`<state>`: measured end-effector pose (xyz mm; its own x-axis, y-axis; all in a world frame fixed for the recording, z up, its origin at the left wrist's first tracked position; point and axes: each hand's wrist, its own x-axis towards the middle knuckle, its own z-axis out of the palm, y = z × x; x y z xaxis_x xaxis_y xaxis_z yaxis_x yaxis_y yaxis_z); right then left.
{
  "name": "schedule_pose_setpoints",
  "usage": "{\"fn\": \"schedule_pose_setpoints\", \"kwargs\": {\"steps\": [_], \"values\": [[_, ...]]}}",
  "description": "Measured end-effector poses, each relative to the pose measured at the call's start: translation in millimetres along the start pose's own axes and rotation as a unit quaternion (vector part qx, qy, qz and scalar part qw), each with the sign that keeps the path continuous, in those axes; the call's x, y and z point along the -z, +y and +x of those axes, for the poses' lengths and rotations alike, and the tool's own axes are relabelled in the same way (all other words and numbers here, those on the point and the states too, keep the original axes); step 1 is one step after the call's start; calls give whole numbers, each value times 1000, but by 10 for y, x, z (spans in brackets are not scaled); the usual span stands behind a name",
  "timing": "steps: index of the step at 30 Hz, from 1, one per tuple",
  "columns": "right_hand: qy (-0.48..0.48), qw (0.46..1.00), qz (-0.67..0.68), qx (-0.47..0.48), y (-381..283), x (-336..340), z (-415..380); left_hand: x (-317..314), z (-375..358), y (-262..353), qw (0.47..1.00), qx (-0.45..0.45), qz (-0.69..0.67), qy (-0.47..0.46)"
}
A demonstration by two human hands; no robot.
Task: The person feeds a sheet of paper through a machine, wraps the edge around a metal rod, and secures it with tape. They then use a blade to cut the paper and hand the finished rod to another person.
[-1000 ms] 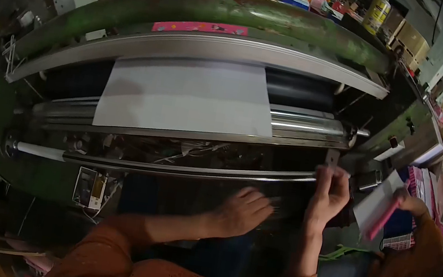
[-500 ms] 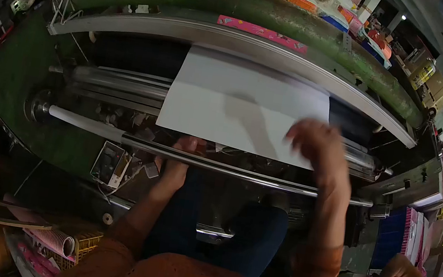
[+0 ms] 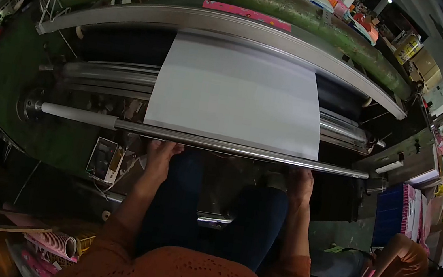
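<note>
A wide sheet of white paper [image 3: 236,95] hangs from beneath a metal crossbar [image 3: 238,26] and reaches a long steel rod [image 3: 242,151] in front of me. Its lower edge meets the rod and is hidden behind it. My left hand [image 3: 160,158] is just under the rod, near the sheet's left side, thumb and fingers apart with the tips against the rod. Below the sheet's right corner, my right hand [image 3: 301,186] is up against the rod with its fingers curled. Their tips are hidden, and I cannot make out what they hold.
A white sleeve [image 3: 79,115] covers the rod's left end. Metal rollers [image 3: 110,76] lie behind it. A small open-fronted box [image 3: 105,161] with a cord sits at left. A person in an orange top [image 3: 404,275] is at lower right, near stacked blue and pink material [image 3: 397,210].
My right hand has come down from above the sheet to the rod. My left hand has drawn back below the rod. The sheet's lower edge now reaches the rod. The view has shifted slightly.
</note>
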<state>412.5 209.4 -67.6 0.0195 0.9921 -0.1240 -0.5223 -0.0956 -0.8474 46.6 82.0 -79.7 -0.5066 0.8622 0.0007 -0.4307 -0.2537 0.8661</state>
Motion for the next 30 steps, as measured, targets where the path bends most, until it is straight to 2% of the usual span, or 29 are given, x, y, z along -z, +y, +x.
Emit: {"fn": "schedule_pose_setpoints", "kwargs": {"steps": [3,7,10,11,12,13,14,15,17,19,20,22,23,24,25,26,27,29,30], "values": [[71,997,-26,-8,-110,-102,-195,20,-140,76,999,25,24,15],[81,995,-51,-10,-292,-114,-424,-118,-371,357,998,48,36,19],[51,990,-129,-13,-445,-116,-644,-218,-520,549,998,57,7,28],[92,947,-285,119,-511,-280,-795,-257,-567,613,997,71,6,39],[127,860,-429,247,-591,-465,-930,-289,-589,666,995,83,6,52],[128,747,-552,348,-664,-587,-1035,-306,-596,702,995,84,6,55],[123,606,-655,435,-720,-684,-1122,-317,-605,731,995,82,2,57],[67,597,-685,413,-743,-757,-1172,-331,-615,766,995,81,0,58],[-40,484,-736,471,-743,-765,-1058,-400,-608,859,995,80,-7,61],[-58,520,-712,468,-895,-912,-826,-428,-586,917,995,72,-18,69],[-63,539,-705,457,-1015,-1062,-720,-421,-586,938,997,47,-34,43],[-105,535,-722,426,-1149,-1264,-460,-440,-572,972,998,26,-44,20],[-125,539,-731,399,-1190,-1326,-335,-530,-548,956,966,-157,201,-36],[-158,546,-736,367,-1207,-1347,-200,-635,-511,929,840,-324,426,-91],[-159,546,-736,367,-1210,-1324,-53,-749,-457,865,775,-380,489,-125],[-203,569,-731,317,-1189,-1271,96,-852,-389,775,701,-432,546,-158],[-246,589,-723,264,-1147,-1236,186,-915,-295,667,702,-430,546,-157],[-246,597,-722,248,-1042,-1192,243,-971,-113,430,598,-460,630,-184],[-245,606,-720,233,-1007,-1165,235,-975,-82,358,598,-460,628,-188]]}}
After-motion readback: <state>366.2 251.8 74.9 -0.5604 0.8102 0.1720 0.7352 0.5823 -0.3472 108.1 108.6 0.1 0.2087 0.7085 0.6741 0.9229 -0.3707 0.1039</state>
